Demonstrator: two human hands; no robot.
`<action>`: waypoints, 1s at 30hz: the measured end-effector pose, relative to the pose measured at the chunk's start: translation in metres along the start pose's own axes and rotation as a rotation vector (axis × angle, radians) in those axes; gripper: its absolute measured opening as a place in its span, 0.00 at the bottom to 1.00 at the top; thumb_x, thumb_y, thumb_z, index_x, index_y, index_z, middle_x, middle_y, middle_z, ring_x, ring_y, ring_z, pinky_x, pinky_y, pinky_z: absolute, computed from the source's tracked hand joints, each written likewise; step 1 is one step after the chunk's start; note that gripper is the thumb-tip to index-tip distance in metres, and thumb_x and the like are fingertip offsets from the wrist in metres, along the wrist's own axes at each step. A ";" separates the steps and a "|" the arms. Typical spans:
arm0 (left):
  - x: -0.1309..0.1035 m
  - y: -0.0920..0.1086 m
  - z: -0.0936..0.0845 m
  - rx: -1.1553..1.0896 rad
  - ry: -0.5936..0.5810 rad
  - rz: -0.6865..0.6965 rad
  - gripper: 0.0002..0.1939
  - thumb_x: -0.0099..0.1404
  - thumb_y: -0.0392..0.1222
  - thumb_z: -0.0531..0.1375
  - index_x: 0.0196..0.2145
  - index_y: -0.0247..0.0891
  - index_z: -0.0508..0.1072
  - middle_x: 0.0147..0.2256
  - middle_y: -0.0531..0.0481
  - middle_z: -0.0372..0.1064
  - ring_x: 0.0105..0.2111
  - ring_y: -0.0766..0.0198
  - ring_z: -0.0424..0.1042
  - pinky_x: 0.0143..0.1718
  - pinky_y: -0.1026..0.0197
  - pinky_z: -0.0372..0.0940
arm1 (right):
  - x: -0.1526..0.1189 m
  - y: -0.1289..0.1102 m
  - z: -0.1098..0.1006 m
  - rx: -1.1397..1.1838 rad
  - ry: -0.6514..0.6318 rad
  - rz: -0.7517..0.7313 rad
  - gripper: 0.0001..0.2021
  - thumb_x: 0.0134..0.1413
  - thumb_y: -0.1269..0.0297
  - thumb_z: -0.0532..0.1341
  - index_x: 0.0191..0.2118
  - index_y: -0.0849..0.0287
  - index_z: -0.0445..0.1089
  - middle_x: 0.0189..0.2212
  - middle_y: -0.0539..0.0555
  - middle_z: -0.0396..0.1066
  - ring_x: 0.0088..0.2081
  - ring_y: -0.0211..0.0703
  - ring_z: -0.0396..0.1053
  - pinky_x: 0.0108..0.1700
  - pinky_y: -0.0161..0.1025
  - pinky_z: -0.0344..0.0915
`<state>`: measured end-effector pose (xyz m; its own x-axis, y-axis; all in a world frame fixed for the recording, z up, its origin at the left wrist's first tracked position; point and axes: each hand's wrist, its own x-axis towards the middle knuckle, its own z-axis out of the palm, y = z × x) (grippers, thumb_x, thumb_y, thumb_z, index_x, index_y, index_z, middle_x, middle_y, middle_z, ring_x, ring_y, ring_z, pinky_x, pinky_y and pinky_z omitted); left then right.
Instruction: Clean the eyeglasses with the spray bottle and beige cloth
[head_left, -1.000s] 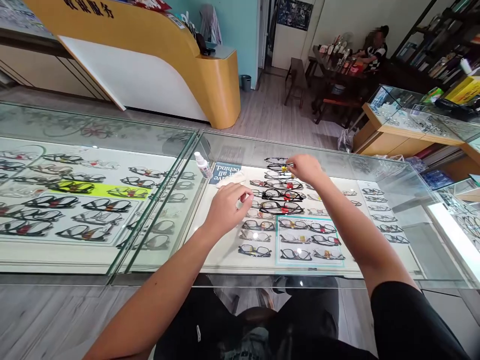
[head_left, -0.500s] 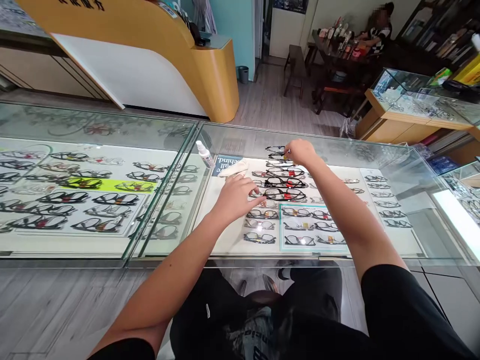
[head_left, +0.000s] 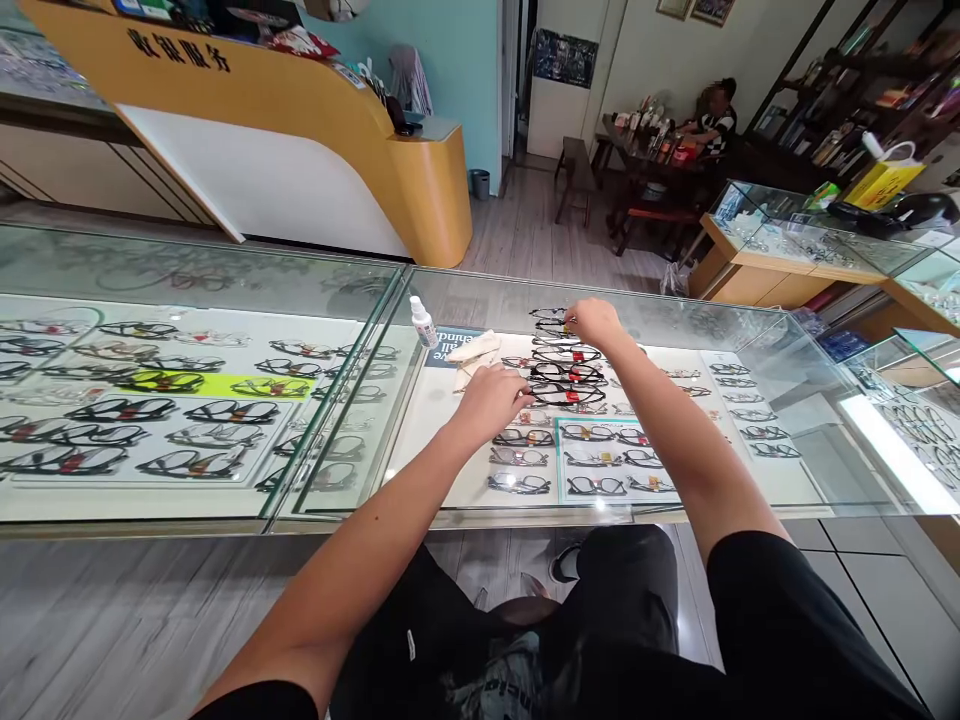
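Eyeglass frames (head_left: 568,395) in a stacked column on the glass tabletop (head_left: 442,492). Left hand (head_left: 491,402) at the column's near end, fingers curled; right hand (head_left: 595,325) at the far end, fingers bent. Can't tell if either pinches a frame; fingertips too small. Right forearm hides part of the rows beyond.

on the near glass counter (head_left: 810,490), a spray bottle (head_left: 424,322) stands at the far left. a cloth (head_left: 478,350) lies just right of it, partly over a printed card (head_left: 442,350); a column of eyeglasses (head_left: 568,372) runs near to far, right of the cloth.
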<state>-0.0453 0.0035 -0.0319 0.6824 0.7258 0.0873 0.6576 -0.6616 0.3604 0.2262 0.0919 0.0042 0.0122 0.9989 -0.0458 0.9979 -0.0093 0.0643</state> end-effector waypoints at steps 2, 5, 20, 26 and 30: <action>0.000 -0.002 0.000 -0.006 -0.019 0.019 0.14 0.79 0.46 0.61 0.40 0.38 0.84 0.43 0.42 0.83 0.48 0.47 0.74 0.45 0.50 0.56 | -0.003 0.001 0.002 -0.015 0.029 -0.016 0.17 0.74 0.64 0.61 0.57 0.52 0.86 0.49 0.63 0.87 0.53 0.57 0.82 0.55 0.45 0.70; -0.001 -0.004 0.000 -0.018 -0.047 0.032 0.14 0.79 0.45 0.60 0.39 0.38 0.83 0.43 0.43 0.83 0.48 0.47 0.74 0.45 0.50 0.56 | -0.008 0.002 0.007 -0.035 0.058 -0.032 0.18 0.75 0.64 0.59 0.58 0.53 0.85 0.54 0.64 0.85 0.55 0.59 0.81 0.58 0.48 0.69; -0.003 -0.006 -0.005 -0.043 -0.071 0.034 0.12 0.77 0.47 0.62 0.40 0.41 0.84 0.43 0.45 0.84 0.52 0.47 0.76 0.50 0.50 0.60 | -0.014 0.009 0.010 -0.087 0.124 -0.176 0.16 0.74 0.68 0.58 0.50 0.56 0.86 0.49 0.65 0.85 0.50 0.54 0.79 0.51 0.45 0.60; -0.003 -0.008 -0.004 -0.050 -0.071 0.048 0.14 0.77 0.49 0.61 0.42 0.40 0.85 0.44 0.44 0.84 0.50 0.48 0.76 0.51 0.48 0.61 | -0.027 0.011 0.004 -0.043 0.237 -0.157 0.20 0.75 0.72 0.53 0.44 0.61 0.85 0.42 0.64 0.85 0.45 0.52 0.77 0.48 0.46 0.55; -0.004 -0.010 -0.003 -0.094 -0.004 0.036 0.20 0.77 0.56 0.60 0.38 0.39 0.82 0.40 0.43 0.81 0.45 0.48 0.75 0.50 0.48 0.62 | -0.046 0.009 -0.014 0.033 0.340 -0.092 0.20 0.78 0.64 0.52 0.54 0.58 0.84 0.44 0.62 0.84 0.45 0.53 0.77 0.48 0.45 0.57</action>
<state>-0.0561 0.0077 -0.0335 0.7062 0.7011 0.0983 0.6001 -0.6666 0.4422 0.2338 0.0466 0.0205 -0.0937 0.9540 0.2848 0.9955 0.0851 0.0423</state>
